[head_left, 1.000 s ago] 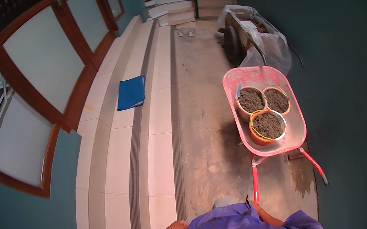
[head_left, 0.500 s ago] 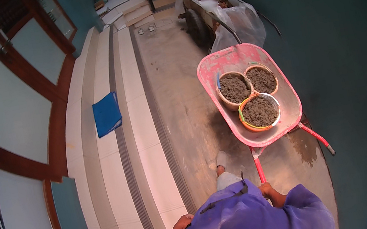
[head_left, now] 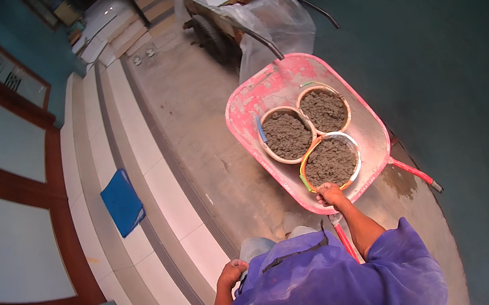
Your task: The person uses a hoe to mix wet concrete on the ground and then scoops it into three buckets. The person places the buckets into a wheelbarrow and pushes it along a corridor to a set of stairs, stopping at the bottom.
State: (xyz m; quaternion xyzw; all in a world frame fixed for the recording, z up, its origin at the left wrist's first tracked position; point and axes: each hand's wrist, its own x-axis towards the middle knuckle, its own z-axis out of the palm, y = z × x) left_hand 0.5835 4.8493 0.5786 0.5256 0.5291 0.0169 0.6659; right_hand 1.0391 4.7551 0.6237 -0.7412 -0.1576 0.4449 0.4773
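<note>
A pink-red wheelbarrow [head_left: 261, 95] stands on the concrete floor just ahead of me. In its tray sit three round buckets filled with grey mortar: a cream one [head_left: 285, 134], a second one behind it [head_left: 323, 109], and the nearest, orange-rimmed one [head_left: 330, 161]. My right hand [head_left: 331, 193] reaches forward, its fingers curled over the near rim of the orange-rimmed bucket. My left hand [head_left: 232, 274] hangs at my side in a loose fist, holding nothing. My purple shirt fills the lower edge of the view.
White tiled steps [head_left: 153, 187] run along my left, with a flat blue board [head_left: 122, 202] lying on them. A second wheelbarrow [head_left: 246, 10] draped in clear plastic stands beyond the pink one. A teal wall closes off the right side. Wood-framed panels line the far left.
I have come closer to the wheelbarrow and my view has swung right. My right hand, hidden low before, has reached out onto the nearest bucket's rim.
</note>
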